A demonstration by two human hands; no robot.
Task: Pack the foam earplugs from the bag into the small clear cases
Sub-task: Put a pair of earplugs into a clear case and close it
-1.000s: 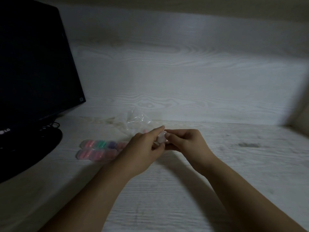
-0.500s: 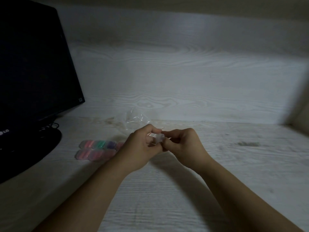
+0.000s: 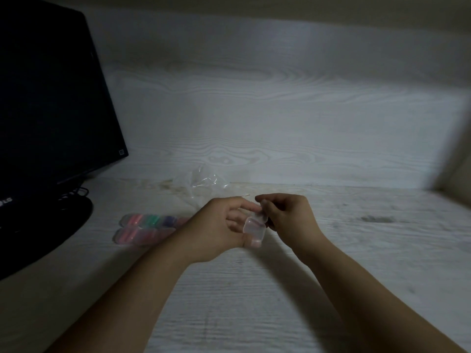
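— Where is the case?

— I see one small clear case [image 3: 253,229] up off the worktop [image 3: 254,289], held between both hands near the middle of the scene. Something pinkish shows at its near end; I judge that an earplug, though it is too blurred to be sure.

— Which hand has it?

— My left hand [image 3: 219,225] carries it: the fingers [image 3: 246,206] curl round the case's left side. My right hand [image 3: 288,215] pinches its far end, fingers bent over what looks like the lid.

— How does it lie?

— Its long axis runs from near to far, tilted a little to the right at the far end. It sits just right of the left palm and just left of the right fingers, so both are touching it; the right hand is the one placed to work the lid.

— And around it?

— The clear bag [image 3: 201,180] lies crumpled farther back, apart from the hands. Two rows of filled cases [image 3: 145,228], pink, green and purple inside, sit on the worktop to the left, partly hidden by the left wrist. A dark monitor [image 3: 51,98] stands at far left.
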